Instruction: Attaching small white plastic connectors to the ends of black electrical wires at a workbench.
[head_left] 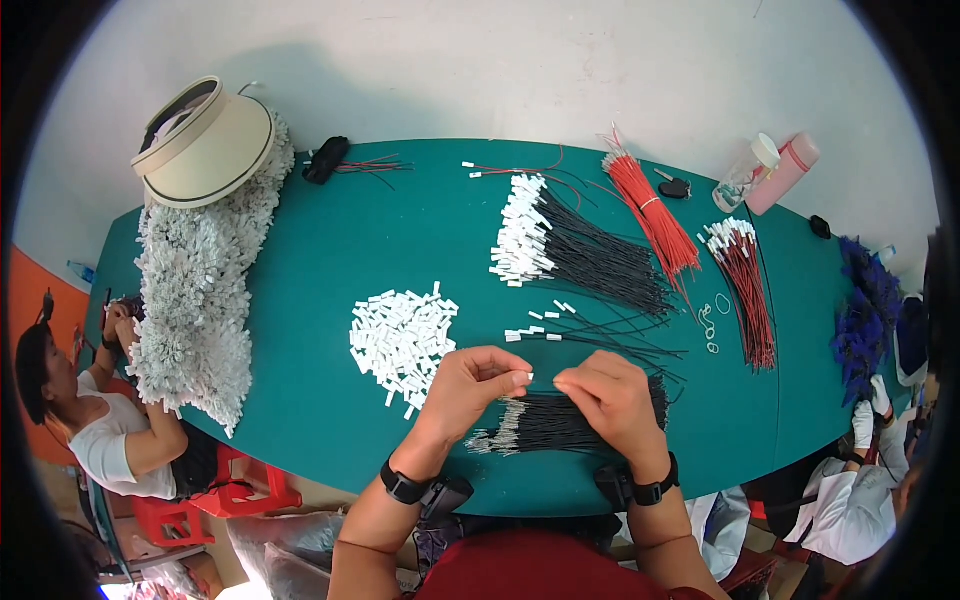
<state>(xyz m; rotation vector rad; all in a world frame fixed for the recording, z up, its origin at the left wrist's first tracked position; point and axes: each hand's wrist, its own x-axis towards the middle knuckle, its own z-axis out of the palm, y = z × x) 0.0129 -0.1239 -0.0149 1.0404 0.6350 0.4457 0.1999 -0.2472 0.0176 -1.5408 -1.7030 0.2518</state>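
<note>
The left hand (470, 388) pinches a small white plug (521, 377) and the right hand (610, 395) pinches a thin black wire (548, 384), meeting above the counter (320, 250). Beyond them lie many finished wires (580, 255). Under them, bare wires (550, 425) wait; left, loose plugs (402, 338).

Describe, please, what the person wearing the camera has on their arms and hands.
Both forearms are bare, with no sleeves reaching them and no gloves. The left hand has a black wristband with a dark, watch-like device on it, and the right hand has a matching black band. No rings are visible.
</note>
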